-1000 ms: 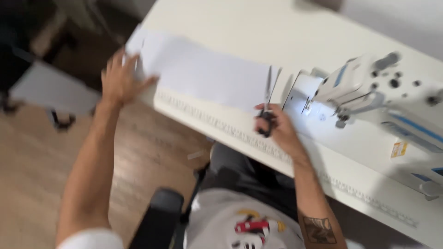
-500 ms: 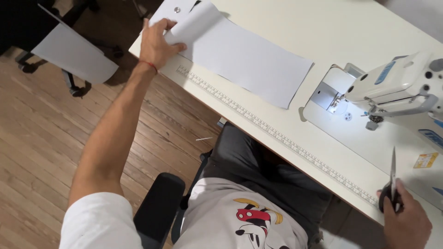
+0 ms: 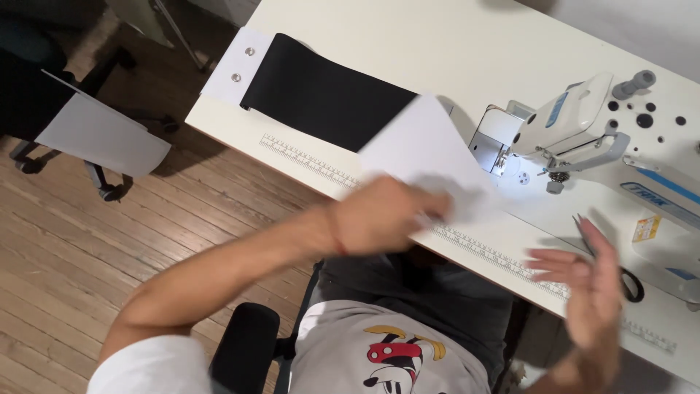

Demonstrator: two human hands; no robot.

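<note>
While the left hand [image 3: 383, 215] closes its fingers on the near edge of a white sheet [image 3: 430, 149], the sheet stands lifted and tilted off the worktop [image 3: 437, 44], its far corner rising over the black fabric strip [image 3: 324, 98]; motion blur hides exactly how many fingers grip. The right hand [image 3: 587, 281] hovers open near the front edge, fingers spread and holding nothing, just beside the scissors [image 3: 620, 270] that lie on the worktop with the dark handle loop nearest the person. A printed ruler strip [image 3: 306, 157] runs along the front edge beneath both hands. Judged from its flat, unsagging plane, the sheet is light and moderately stiff, more like paper or pattern card than cloth; it should crease if pinched hard mid-panel and may slide on the smooth surface. Take hold at an edge or corner, thumb above and fingers below, and support the opposite edge with the free hand. Farther back, the black fabric strip lies flat and appears soft and limp; its white end tab [image 3: 233, 69] carries two metal eyelets. To the right stands the white industrial sewing machine [image 3: 576, 124], well apart from the strip's tab end.
</note>
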